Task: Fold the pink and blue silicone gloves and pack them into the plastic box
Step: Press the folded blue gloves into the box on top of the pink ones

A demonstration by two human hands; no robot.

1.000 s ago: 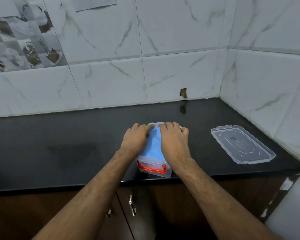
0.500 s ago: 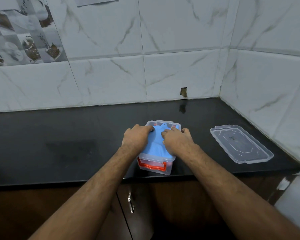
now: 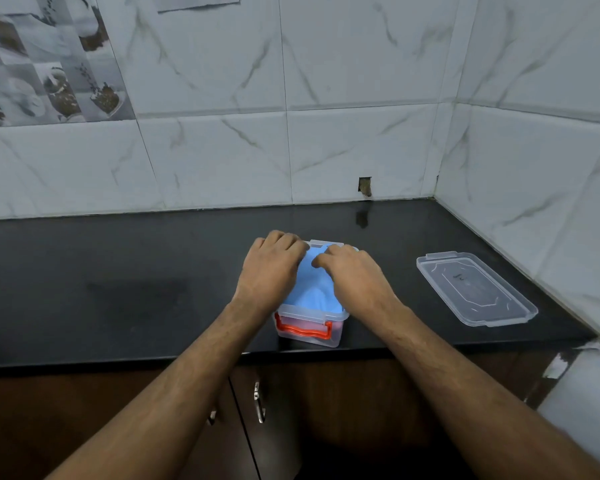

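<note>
Folded blue silicone glove [image 3: 309, 289] sits atop small clear plastic box [image 3: 305, 336] with orange handle, bulging above rim; pink tint shows through wall below. Since second ago right hand [image 3: 355, 282] slid from glove's middle toward right edge. Left hand [image 3: 271, 271] on left side. Both hands' fingers curled, tucking glove. Packing nearly done; clear flat lid [image 3: 475, 289] well apart on black counter [image 3: 118, 289], not yet fitted

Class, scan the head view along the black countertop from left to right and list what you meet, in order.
Left hand → blue silicone glove in the plastic box → right hand → clear lid lying flat near the right wall.
</note>
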